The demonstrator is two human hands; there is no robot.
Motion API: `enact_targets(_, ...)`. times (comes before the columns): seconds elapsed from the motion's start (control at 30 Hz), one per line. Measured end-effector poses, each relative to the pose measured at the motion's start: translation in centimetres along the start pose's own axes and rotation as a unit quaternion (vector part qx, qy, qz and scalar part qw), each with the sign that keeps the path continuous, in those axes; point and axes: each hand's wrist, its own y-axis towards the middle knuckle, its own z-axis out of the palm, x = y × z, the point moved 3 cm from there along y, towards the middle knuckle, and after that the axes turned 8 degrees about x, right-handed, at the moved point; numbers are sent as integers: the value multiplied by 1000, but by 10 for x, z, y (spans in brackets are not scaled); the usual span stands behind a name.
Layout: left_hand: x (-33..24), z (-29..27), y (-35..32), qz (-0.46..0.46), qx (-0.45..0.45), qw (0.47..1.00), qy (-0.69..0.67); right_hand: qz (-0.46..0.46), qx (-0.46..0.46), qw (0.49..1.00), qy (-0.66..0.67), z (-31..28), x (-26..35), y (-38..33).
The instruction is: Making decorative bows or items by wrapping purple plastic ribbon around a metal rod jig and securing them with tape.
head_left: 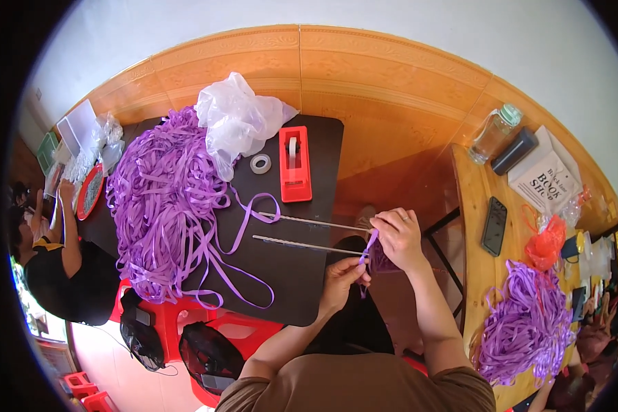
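A narrow purple ribbon (pixel 369 250) is stretched between my two hands, just past the right edge of the dark table (pixel 299 288). My left hand (pixel 343 281) pinches its lower part. Above and to the right, my right hand (pixel 398 240) grips its upper part with bent fingers. Two thin rods (pixel 305 245) reach from the tabletop over the edge toward my hands; their near ends are partly hidden by the fingers and ribbon. Loose strands run from a large heap of purple ribbon (pixel 165 206) on the table's left.
Behind the rods are a red tape dispenser (pixel 296 182), a tape roll (pixel 253 162) and a clear plastic bag (pixel 233 120). The wooden table (pixel 475 189) at right bears a phone (pixel 494 226), a bottle (pixel 491 137) and more ribbon (pixel 525 323). Another person (pixel 69 275) works at far left.
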Motion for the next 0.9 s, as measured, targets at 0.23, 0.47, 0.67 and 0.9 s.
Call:
enact_targets(0.23, -2, -11, 8, 48, 44, 998, -14, 4, 29, 994, 104, 2, -12, 4)
enact_targets(0.47, -7, -6, 16, 73, -26, 996, -50, -5, 42, 987, 152, 31, -26, 26)
enact_targets(0.67, -14, -3, 17, 131, -83, 985, -77, -7, 48, 976, 211, 68, -33, 32)
enact_targets(0.9, 1, -8, 0, 65, -88, 992, -59, 5, 104, 964, 243, 101, -14, -15)
